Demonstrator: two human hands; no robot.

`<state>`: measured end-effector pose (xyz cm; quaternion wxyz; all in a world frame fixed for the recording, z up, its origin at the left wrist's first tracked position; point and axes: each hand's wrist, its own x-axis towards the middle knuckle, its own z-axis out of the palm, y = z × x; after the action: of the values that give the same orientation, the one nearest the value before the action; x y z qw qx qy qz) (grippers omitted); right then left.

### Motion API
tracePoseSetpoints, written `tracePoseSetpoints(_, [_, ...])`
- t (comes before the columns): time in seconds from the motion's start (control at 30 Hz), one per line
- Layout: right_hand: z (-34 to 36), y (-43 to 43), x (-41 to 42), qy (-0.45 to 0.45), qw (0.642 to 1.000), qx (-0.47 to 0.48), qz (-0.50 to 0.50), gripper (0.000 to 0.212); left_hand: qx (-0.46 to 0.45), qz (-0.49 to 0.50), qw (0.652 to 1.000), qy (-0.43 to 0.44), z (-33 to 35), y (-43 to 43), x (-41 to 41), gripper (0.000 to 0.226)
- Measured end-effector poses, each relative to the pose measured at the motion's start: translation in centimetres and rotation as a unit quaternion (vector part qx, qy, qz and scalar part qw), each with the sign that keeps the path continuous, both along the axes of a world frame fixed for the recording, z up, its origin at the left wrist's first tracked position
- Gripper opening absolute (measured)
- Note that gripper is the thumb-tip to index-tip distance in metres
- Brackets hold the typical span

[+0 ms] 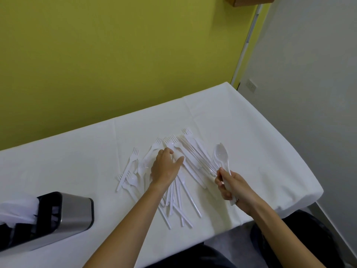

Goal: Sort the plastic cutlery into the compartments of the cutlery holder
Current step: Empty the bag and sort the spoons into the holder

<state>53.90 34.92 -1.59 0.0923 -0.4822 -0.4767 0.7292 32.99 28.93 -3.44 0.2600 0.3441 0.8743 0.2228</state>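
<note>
A loose pile of white plastic forks, knives and spoons point(179, 176) is spread over the middle of the white-covered table point(251, 132). My left hand point(166, 167) rests on the pile with fingers pinching at a piece near the fork heads; what it grips is hidden. My right hand point(231, 188) is closed around the handles of a small bunch of spoons point(221, 153), bowls pointing up and away. The cutlery holder point(63, 215), steel-sided with black compartments, stands at the left front edge, with white cutlery in its left compartment.
A yellow-green wall runs along the table's far side. The table's right end drops off near a grey wall with a socket point(252, 87). A white pipe point(245, 43) stands in the corner. Dark trousers point(301, 229) show below the front edge.
</note>
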Motion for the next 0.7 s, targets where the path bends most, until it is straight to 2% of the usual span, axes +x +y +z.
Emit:
tracePoseSetpoints(0.1, [0.2,0.1,0.3,-0.014,1.000,0.013,-0.009,0.033,-0.019,-0.033,0.999,0.038,-0.6,0.5,0.9,0.049])
tracePoseSetpoints(0.23, [0.4,0.2,0.5,-0.021,0.999,0.019,-0.026,0.032,-0.026,-0.044,0.996,0.080,-0.9,1.3,1.2,0.049])
tracePoseSetpoints(0.33, [0.5,0.3,0.7,-0.029,0.999,0.018,-0.030,0.032,-0.036,-0.029,0.996,0.074,-0.4,1.8,1.0,0.040])
tracePoseSetpoints(0.5, [-0.2,0.5,0.5,-0.013,0.999,0.001,-0.030,0.028,-0.010,-0.008,0.997,0.070,-0.4,1.4,-0.2,0.009])
tracePoseSetpoints(0.6, [-0.5,0.5,-0.3,-0.004,1.000,-0.003,-0.015,0.025,0.060,0.096,0.993,-0.014,-0.5,0.6,-0.9,0.015])
tracePoseSetpoints(0.7, [-0.4,0.2,-1.5,-0.021,0.999,0.017,0.017,0.024,0.127,0.204,0.950,-0.198,0.6,0.0,-1.3,0.013])
